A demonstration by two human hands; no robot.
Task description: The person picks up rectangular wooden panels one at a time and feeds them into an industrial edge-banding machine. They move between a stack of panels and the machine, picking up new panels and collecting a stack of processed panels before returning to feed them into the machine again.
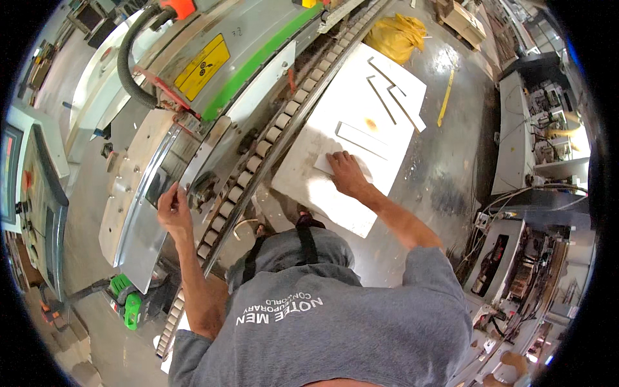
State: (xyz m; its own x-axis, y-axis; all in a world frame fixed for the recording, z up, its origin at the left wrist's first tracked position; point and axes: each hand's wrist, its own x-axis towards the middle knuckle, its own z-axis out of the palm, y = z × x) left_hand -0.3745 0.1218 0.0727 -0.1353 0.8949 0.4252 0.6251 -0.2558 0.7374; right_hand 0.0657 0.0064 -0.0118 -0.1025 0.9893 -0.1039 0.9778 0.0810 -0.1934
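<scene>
My left hand (pixel 174 209) is raised beside the machine's metal guide rail (pixel 151 187), fingers curled and pressed together; what is in them, if anything, I cannot make out. My right hand (pixel 348 175) is on the white board (pixel 303 171) to the right of the roller track. Its fingers bend over a small white panel piece (pixel 324 164), partly hidden under the hand. Just beyond lies another white panel (pixel 361 138) with a dark edge. Farther off on the board are narrow dark-edged strips (pixel 382 100).
A roller track (pixel 263 148) runs diagonally alongside the green-and-grey machine (pixel 225 97). At the left stands a control panel (pixel 45 200); a green tool (pixel 129 303) hangs low by the rail. A yellow bag (pixel 394 37) lies beyond the board, and open machinery (pixel 509 258) stands at right.
</scene>
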